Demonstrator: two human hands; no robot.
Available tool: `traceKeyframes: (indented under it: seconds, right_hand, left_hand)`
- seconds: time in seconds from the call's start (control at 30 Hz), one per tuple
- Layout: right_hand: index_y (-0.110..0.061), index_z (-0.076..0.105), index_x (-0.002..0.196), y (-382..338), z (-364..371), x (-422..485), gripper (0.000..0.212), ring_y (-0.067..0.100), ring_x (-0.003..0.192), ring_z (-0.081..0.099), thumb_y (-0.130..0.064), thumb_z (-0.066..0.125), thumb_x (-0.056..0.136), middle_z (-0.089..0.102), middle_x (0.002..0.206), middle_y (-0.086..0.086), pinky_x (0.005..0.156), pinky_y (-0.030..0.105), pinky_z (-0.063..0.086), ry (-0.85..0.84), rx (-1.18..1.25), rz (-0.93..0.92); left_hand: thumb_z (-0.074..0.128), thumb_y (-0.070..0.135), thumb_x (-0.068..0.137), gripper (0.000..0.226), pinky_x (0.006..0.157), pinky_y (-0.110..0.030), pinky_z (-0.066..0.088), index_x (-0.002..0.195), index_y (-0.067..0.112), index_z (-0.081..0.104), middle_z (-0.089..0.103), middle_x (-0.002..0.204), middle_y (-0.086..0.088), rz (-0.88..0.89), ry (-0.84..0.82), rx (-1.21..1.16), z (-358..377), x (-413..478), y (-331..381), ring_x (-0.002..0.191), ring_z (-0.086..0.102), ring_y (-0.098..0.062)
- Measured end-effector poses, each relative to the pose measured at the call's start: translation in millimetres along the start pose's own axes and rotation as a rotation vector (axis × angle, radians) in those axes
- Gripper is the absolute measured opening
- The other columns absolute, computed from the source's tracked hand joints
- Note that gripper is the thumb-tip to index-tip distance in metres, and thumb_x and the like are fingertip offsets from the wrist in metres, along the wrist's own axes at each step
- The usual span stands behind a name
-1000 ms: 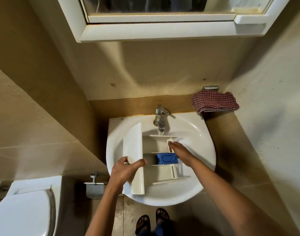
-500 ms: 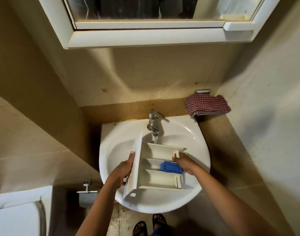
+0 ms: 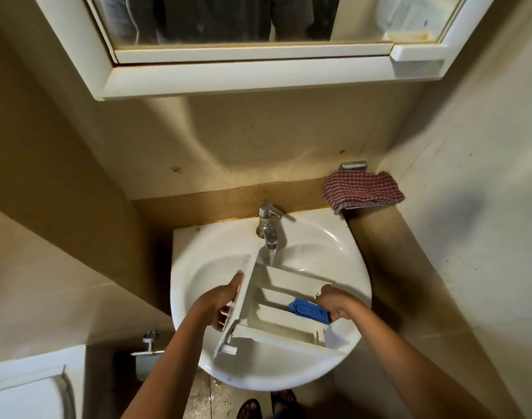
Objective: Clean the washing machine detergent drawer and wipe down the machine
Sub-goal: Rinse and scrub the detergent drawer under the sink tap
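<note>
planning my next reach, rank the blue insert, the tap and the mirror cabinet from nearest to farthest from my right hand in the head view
1. blue insert, in the drawer, right beside the right hand.
2. tap, at the back of the sink, water running.
3. mirror cabinet, on the wall high above the tap.

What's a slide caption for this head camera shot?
Rinse step: left hand and right hand hold the white detergent drawer, blue insert showing, under the running tap over the sink.
</note>
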State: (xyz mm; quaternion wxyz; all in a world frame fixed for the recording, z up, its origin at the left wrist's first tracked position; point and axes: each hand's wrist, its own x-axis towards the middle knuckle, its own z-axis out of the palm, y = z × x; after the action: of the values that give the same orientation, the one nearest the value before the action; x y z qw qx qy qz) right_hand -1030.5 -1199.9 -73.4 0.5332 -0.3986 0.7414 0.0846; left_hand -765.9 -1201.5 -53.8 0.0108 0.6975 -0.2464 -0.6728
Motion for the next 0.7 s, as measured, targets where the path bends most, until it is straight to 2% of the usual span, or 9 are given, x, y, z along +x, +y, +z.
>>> traceKeyframes:
  seconds: [0.07, 0.13, 0.23, 0.33, 0.4, 0.47, 0.57, 0.63, 0.7]
  right_hand:
    - [-0.007, 0.048, 0.076, -2, -2, -7, 0.017, 0.015, 0.051, 0.055, -0.005, 0.046, 0.093, 0.052, 0.067, 0.007, 0.045, 0.023, 0.047, -0.041, -0.008, 0.014]
    - [-0.009, 0.049, 0.08, 0, -2, -4, 0.015, 0.017, 0.062, 0.058, -0.005, 0.048, 0.094, 0.053, 0.075, 0.007, 0.053, 0.025, 0.051, -0.091, 0.088, 0.015]
    - [-0.009, 0.053, 0.09, -2, 0, -7, 0.012, 0.014, 0.072, 0.056, -0.005, 0.045, 0.097, 0.054, 0.086, 0.004, 0.07, 0.029, 0.051, -0.133, 0.169, -0.002]
    - [-0.001, 0.057, 0.113, -7, -3, -9, 0.024, 0.015, 0.077, 0.06, -0.017, 0.05, 0.096, 0.056, 0.091, 0.006, 0.064, 0.024, 0.047, -0.063, -0.04, 0.006]
    - [-0.004, 0.058, 0.102, -13, -8, -11, 0.024, 0.016, 0.067, 0.057, -0.026, 0.053, 0.094, 0.059, 0.084, 0.008, 0.058, 0.021, 0.047, -0.065, -0.158, 0.005]
    - [-0.007, 0.058, 0.09, -21, -13, -11, 0.026, 0.016, 0.063, 0.054, -0.033, 0.055, 0.089, 0.063, 0.081, 0.009, 0.064, 0.025, 0.047, -0.057, -0.276, -0.032]
    - [-0.013, 0.049, 0.071, -38, -19, -17, 0.033, 0.018, 0.067, 0.048, -0.038, 0.05, 0.092, 0.05, 0.072, 0.003, 0.064, 0.028, 0.039, 0.005, -0.431, -0.245]
    - [-0.011, 0.058, 0.089, -52, -19, -25, 0.021, 0.017, 0.084, 0.053, -0.028, 0.048, 0.096, 0.055, 0.087, 0.003, 0.075, 0.025, 0.043, -0.138, -0.133, -0.381]
    - [-0.009, 0.056, 0.114, -66, -17, -36, 0.026, 0.016, 0.095, 0.059, -0.027, 0.046, 0.099, 0.06, 0.103, 0.004, 0.088, 0.025, 0.048, -0.315, 0.232, -0.391]
  left_hand:
    - [0.037, 0.085, 0.076, 0.092, 0.076, -0.037, 0.052, 0.114, 0.005, 0.061, 0.06, 0.106, -0.016, -0.058, -0.011, -0.009, -4, 4, 0, 0.093, 0.059, -0.032]
    - [0.042, 0.088, 0.071, 0.098, 0.084, -0.038, 0.051, 0.116, 0.003, 0.062, 0.061, 0.108, -0.017, -0.117, -0.008, -0.01, -7, 11, 0, 0.095, 0.059, -0.032]
    - [0.048, 0.068, 0.086, 0.054, 0.073, -0.036, 0.051, 0.086, 0.015, 0.057, 0.055, 0.094, -0.015, -0.164, 0.005, 0.04, -6, 8, 7, 0.081, 0.055, -0.028]
    - [0.052, 0.053, 0.091, 0.034, 0.08, -0.039, 0.053, 0.09, 0.02, 0.061, 0.06, 0.104, -0.017, -0.18, -0.005, 0.085, -7, 0, 14, 0.08, 0.06, -0.03]
    - [0.05, 0.053, 0.091, 0.046, 0.084, -0.042, 0.054, 0.094, 0.01, 0.063, 0.064, 0.109, -0.017, -0.179, -0.014, 0.122, -10, -1, 19, 0.079, 0.063, -0.03]
    - [0.044, 0.057, 0.093, 0.056, 0.079, -0.037, 0.055, 0.086, 0.004, 0.063, 0.066, 0.099, -0.017, -0.181, -0.003, 0.171, -9, -6, 27, 0.074, 0.064, -0.028]
    - [0.034, 0.067, 0.092, 0.07, 0.072, -0.035, 0.054, 0.079, 0.004, 0.061, 0.063, 0.097, -0.017, -0.184, 0.016, 0.215, -7, -13, 39, 0.075, 0.063, -0.028]
    - [0.034, 0.07, 0.09, 0.073, 0.083, -0.037, 0.054, 0.087, 0.003, 0.061, 0.06, 0.109, -0.019, -0.163, 0.023, 0.258, -9, -13, 43, 0.083, 0.062, -0.031]
    - [0.033, 0.075, 0.087, 0.076, 0.086, -0.039, 0.052, 0.095, 0.005, 0.061, 0.058, 0.117, -0.018, -0.142, 0.043, 0.265, -13, -12, 45, 0.087, 0.06, -0.033]
